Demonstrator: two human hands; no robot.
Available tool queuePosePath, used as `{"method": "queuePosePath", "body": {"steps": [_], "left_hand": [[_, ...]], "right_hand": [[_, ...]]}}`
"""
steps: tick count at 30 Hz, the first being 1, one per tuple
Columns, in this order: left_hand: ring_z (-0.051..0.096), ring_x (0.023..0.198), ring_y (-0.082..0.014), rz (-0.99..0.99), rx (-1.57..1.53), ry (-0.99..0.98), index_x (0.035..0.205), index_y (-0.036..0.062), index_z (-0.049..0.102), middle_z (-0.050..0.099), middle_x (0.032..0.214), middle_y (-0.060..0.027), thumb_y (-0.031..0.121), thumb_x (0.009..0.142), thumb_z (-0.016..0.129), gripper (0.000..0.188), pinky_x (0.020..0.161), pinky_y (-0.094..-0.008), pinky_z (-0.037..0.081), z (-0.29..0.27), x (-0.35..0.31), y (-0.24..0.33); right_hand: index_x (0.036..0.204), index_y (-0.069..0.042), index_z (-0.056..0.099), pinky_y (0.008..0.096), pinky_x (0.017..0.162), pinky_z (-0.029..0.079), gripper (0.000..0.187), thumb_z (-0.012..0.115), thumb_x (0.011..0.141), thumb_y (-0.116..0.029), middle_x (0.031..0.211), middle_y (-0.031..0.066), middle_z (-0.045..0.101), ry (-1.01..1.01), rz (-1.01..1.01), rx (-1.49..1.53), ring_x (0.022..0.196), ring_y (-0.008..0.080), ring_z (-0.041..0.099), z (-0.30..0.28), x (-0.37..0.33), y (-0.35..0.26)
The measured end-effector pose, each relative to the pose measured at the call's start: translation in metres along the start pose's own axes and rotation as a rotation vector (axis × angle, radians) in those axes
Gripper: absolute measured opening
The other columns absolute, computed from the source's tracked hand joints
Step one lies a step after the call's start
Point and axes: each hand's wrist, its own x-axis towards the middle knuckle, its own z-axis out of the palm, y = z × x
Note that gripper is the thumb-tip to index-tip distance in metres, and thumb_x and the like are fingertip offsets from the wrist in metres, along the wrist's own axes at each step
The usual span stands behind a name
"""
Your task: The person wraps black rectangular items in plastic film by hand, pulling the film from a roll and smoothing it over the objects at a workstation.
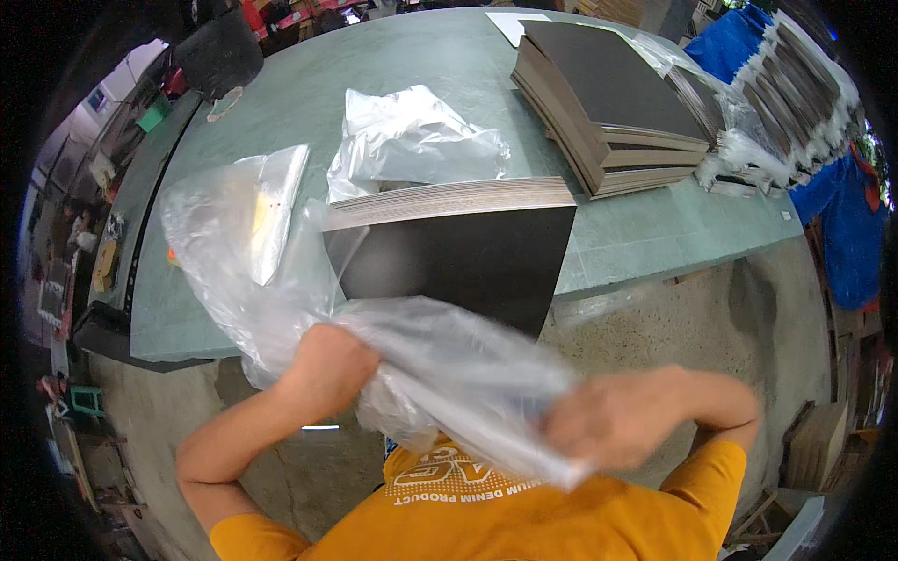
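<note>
A clear plastic bag (440,341) stretches between my two hands, in front of my body at the table's near edge. My left hand (329,369) is closed around its gathered middle. My right hand (613,421), smeared by motion, grips the bag's other end at the right. The bag's loose part (210,224) spreads over the table to the left. Just beyond my hands, a stack of black boards (458,248) with pale edges juts over the near table edge. The bag overlaps the stack's left corner.
Behind the stack lies a crumpled plastic bag (402,131). More dark boards (617,84) are piled at the right of the green table (645,229). Further right, plastic-wrapped bundles (795,93) stand by blue sheeting (847,224). Flat plastic bags (278,215) lie at left.
</note>
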Motion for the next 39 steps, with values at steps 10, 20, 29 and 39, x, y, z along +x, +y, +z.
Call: {"method": "queuePosePath", "body": {"steps": [10, 20, 29, 39], "left_hand": [[0.057, 0.064, -0.0220, 0.167, -0.200, -0.216, 0.075, 0.0082, 0.052, 0.057, 0.069, -0.0076, 0.016, 0.066, 0.055, 0.013, 0.048, -0.0329, 0.044, -0.021, -0.003, 0.029], [0.058, 0.075, -0.0214, -0.137, -0.003, -0.665, 0.078, 0.0052, 0.055, 0.059, 0.076, -0.0110, 0.011, 0.063, 0.058, 0.016, 0.054, -0.0324, 0.046, 0.016, -0.004, 0.010], [0.051, 0.083, -0.0191, -0.892, -0.318, 0.937, 0.111, 0.0044, 0.051, 0.052, 0.093, -0.0113, 0.005, 0.065, 0.062, 0.047, 0.069, -0.0268, 0.043, 0.028, -0.017, -0.060], [0.050, 0.077, -0.0206, -0.587, -0.066, 0.714, 0.109, 0.0188, 0.057, 0.050, 0.098, -0.0103, 0.003, 0.055, 0.059, 0.057, 0.064, -0.0290, 0.045, -0.004, 0.002, -0.023]], "right_hand": [[0.092, -0.001, 0.061, 0.0514, 0.099, 0.018, 0.033, 0.061, 0.065, -0.020, 0.108, 0.0162, 0.053, -0.230, 0.723, -0.781, 0.111, 0.0332, 0.040, 0.015, -0.027, 0.036], [0.073, -0.003, 0.057, 0.0353, 0.070, 0.044, 0.015, 0.063, 0.062, -0.010, 0.073, 0.0103, 0.056, 0.072, 0.657, -0.427, 0.074, 0.0228, 0.057, 0.011, -0.012, 0.029], [0.100, -0.006, 0.053, 0.0357, 0.073, 0.044, 0.054, 0.057, 0.048, 0.007, 0.095, 0.0123, 0.054, 0.816, 0.487, -0.498, 0.086, 0.0299, 0.054, 0.036, 0.001, 0.063], [0.111, -0.012, 0.054, 0.0349, 0.078, 0.042, 0.064, 0.051, 0.053, 0.016, 0.105, 0.0108, 0.049, 0.840, 0.732, -0.845, 0.089, 0.0278, 0.051, -0.003, -0.010, 0.057]]}}
